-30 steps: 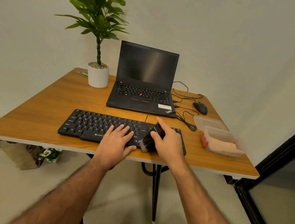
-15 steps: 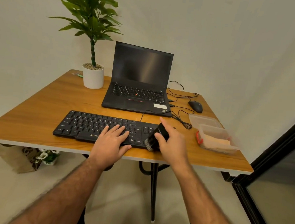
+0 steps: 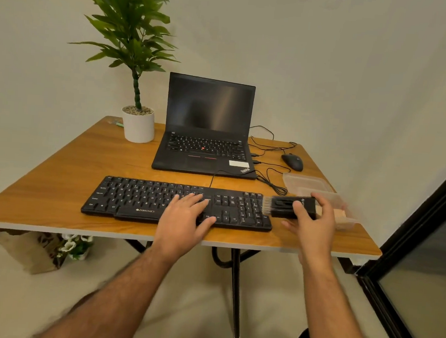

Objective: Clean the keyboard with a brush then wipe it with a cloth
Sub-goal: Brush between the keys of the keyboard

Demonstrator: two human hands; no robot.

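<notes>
The right hand, its fingers gripping the brush, is now carrying it off the keyboard's right end, toward centre-right of frame, likely finishing brushing. The left hand is still resting flat on the keys, fingers relaxed.

Left hand covers keys near the keyboard front edge. Right hand and brush motion-blurred; bristle detail unclear. Clear containers at the worktop right edge smeared behind the hand, contents unreadable. Small green item behind the plant pot mostly hidden. Paper bag under the worktop partly hidden. Both forearms cut off at the bottom edge.
</notes>
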